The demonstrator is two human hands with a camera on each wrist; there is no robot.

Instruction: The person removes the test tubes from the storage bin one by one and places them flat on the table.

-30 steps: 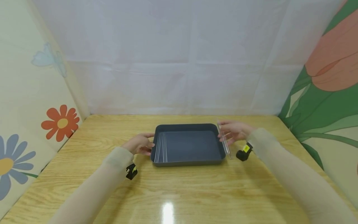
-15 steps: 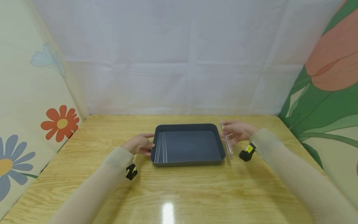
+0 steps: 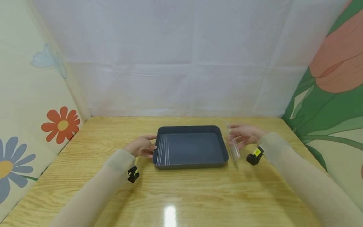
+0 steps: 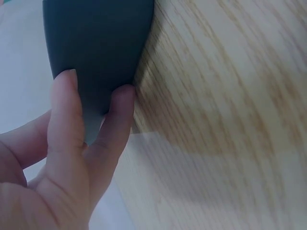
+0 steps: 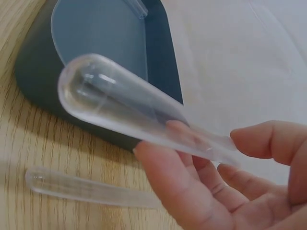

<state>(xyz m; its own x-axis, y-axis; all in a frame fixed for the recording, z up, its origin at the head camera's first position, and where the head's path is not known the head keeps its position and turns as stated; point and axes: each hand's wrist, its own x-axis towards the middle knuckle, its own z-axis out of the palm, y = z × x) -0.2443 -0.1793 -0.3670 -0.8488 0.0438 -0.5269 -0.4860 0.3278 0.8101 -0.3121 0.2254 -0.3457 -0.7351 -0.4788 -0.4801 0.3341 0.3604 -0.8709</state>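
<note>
In the head view a dark grey rectangular tray (image 3: 193, 165) sits on the wooden table. My left hand (image 3: 141, 146) is at its left side, and in the left wrist view the fingertips (image 4: 123, 96) touch the outer wall. Several thin clear tubes (image 3: 164, 149) lie side by side inside the tray, along its left wall. Just beyond the right wall, my right hand (image 3: 245, 135) pinches a clear round-ended test tube (image 5: 110, 98) between thumb and fingers. A second clear test tube (image 5: 91, 189) lies on the table below it in the right wrist view.
A white cloth (image 3: 181, 63) hangs behind the table (image 3: 193, 198). Flower-patterned panels stand at left and right. Each wrist carries a small black camera (image 3: 254, 156).
My right hand has moved a little to the right, away from the tray's right wall, with the test tube held. The left hand and the tray have stayed put.
</note>
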